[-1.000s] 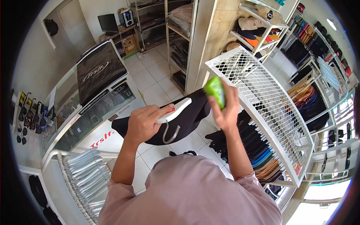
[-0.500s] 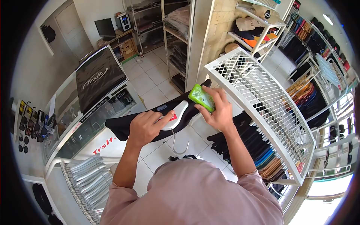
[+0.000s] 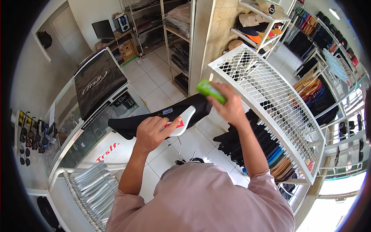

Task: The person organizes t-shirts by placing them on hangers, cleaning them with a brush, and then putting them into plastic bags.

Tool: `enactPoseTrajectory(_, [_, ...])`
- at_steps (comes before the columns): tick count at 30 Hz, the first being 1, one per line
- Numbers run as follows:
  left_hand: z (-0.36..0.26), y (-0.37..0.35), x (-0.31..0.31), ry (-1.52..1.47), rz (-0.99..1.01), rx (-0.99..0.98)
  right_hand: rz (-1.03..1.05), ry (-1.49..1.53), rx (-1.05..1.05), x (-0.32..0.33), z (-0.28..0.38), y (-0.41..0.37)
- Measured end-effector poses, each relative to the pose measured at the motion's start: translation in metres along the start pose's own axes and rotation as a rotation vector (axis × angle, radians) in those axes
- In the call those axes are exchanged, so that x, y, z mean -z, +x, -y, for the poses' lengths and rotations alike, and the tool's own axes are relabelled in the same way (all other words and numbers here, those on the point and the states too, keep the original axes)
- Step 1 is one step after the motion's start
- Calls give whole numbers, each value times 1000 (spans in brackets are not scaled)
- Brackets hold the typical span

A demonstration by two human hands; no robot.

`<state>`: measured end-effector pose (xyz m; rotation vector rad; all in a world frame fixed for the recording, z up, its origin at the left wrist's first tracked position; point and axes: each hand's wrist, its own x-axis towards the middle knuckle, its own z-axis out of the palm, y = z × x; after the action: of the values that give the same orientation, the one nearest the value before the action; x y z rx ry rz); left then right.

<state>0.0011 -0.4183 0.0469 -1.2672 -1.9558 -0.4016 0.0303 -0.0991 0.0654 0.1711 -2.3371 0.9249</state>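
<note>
L hand: ctr of frame, L of middle; fingers closed on wht hanger, thumb near its red label. Hanger's metal hook points down, twd bottom of frame.

Blk garment: ctr, behind hanger & L hand, running slantwise up to the R; small pale tag on it. Whether L fingers pinch the cloth too: can't tell.

R hand: R of ctr, grasping grn item, held at garment's upper R end; item blurred, exact type unclear. Contact w/ cloth: can't tell.

Shirt: dusty pink, short slv, worn by the person, bottom ctr.

Surroundings:
- Wht hangers, lower L, in a row on a rail.
- Display case, L, glass top section, red "Trslt." lettering on wht front; blk cover w/ wht lettering on top.
- Sunglasses, far L, on a stand.
- Monitor & speaker, upper L, side by side.
- Shelving, upper ctr, w/ wrapped goods.
- Wht mesh-top rack, R of ctr; hanging clothes below, mostly blk, some blue & brn.
</note>
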Motion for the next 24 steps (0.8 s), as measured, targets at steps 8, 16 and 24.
enactPoseTrajectory(8, [-8,0,-8,-31,5,-38,-142,-81,-9,25,5,-6])
enactPoseTrajectory(16, [-17,22,-30,-346,129,84,-238,-402,-241,75,-66,-56])
enactPoseTrajectory(24, [-62,15,-112,-729,398,556,-521,-781,-474,186,-159,-141])
